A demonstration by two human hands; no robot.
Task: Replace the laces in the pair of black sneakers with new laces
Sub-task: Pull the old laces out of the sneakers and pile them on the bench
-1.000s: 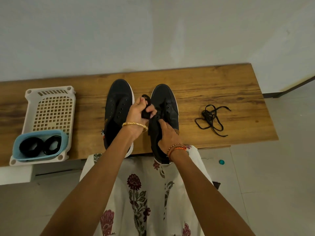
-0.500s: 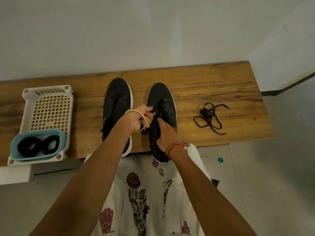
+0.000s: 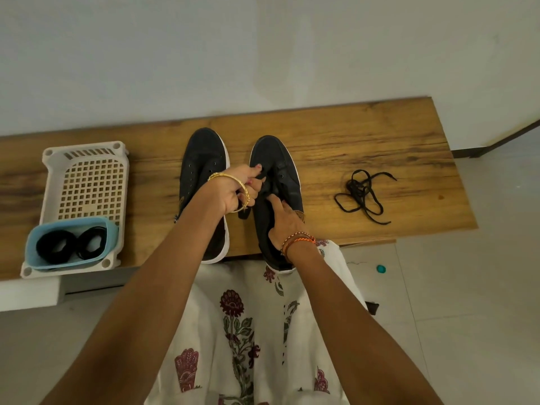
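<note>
Pinching a black lace at the tongue of the right black canvas sneaker (image 3: 279, 182), the left hand (image 3: 238, 190) had its fingers curled, while the right hand (image 3: 285, 219) pressed the same shoe with a finger extended toward the eyelets. Both sneakers, the left black canvas sneaker (image 3: 201, 168) lace-free, stood side by side on the wooden desk (image 3: 365, 130). A loose tangled black lace (image 3: 362, 194) lay well apart to the right; coiled black laces (image 3: 70, 245) sat in a blue tub within a white plastic basket (image 3: 84, 176).

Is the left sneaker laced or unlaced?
Unlaced: the left sneaker shows bare eyelets, no lace through them.
</note>
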